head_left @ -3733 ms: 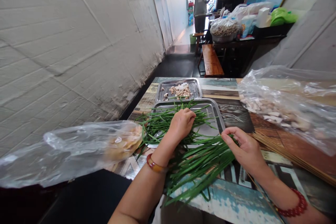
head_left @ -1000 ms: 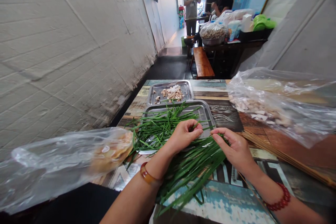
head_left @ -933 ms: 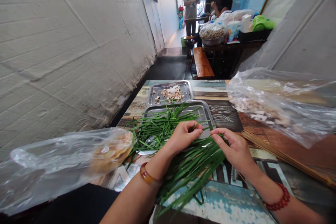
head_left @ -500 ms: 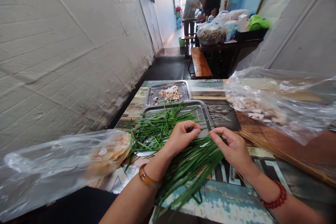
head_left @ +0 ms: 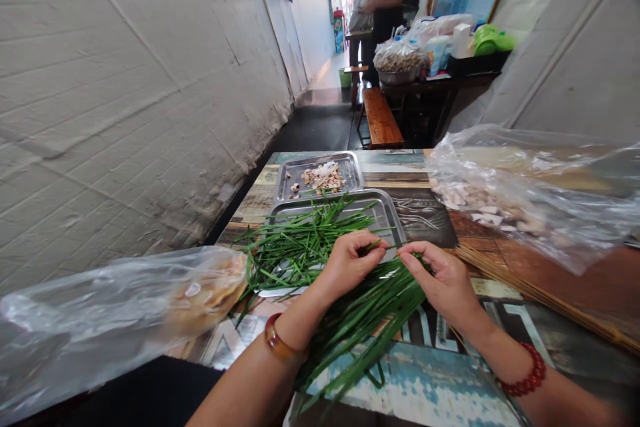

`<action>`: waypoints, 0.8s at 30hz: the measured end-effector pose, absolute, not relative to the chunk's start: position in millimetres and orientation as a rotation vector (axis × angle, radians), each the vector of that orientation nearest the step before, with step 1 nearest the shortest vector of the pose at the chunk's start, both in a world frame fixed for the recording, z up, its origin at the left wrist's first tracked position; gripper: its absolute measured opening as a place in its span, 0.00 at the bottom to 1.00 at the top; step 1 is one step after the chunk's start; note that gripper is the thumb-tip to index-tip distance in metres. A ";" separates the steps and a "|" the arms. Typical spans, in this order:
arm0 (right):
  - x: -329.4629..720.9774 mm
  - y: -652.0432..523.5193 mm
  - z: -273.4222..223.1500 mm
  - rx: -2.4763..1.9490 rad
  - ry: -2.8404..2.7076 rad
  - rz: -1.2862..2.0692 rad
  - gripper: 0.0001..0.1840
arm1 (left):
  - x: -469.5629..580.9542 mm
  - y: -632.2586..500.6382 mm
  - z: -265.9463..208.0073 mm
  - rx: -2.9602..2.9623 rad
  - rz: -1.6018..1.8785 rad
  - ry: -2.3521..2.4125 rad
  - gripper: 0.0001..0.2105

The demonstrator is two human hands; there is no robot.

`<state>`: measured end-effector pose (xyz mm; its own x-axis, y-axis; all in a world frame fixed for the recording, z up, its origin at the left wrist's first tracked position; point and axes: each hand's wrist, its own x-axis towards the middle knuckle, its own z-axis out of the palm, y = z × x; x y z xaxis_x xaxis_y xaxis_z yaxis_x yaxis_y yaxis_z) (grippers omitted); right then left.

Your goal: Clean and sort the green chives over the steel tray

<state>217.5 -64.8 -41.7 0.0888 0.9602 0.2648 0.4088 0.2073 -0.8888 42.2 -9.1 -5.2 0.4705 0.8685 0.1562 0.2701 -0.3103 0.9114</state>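
Note:
My left hand is closed in a pinch on the end of a green chive above the near edge of the large metal tray. Close to its right, my right hand pinches the ends of the long chives, which fan down toward the table's front edge. The two hands' fingertips almost meet. Cut chives lie heaped in the large tray, some hanging over its left side. What exactly lies between the right fingertips is too small to make out.
Behind sits a smaller metal tray with chopped pale pieces. Plastic bags flank the trays, one with yellowish sheets, one with whitish pieces. Thin wooden skewers lie right. Beyond are a bench and a standing person.
My left hand has shifted very slightly right; my right hand has barely moved. In the background, two people were visible; now one person in dark clothing stands there holding a bag.

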 end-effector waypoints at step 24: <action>217.6 -63.3 -42.3 -1.361 -1.487 0.702 0.11 | 44.2 -11.6 -9.4 1.970 0.959 0.912 0.06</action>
<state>217.6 -63.3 -42.3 0.0893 0.9596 0.2669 0.4040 0.2100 -0.8904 44.2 -11.6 -9.4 0.4654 0.8290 0.3100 0.2674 -0.4656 0.8436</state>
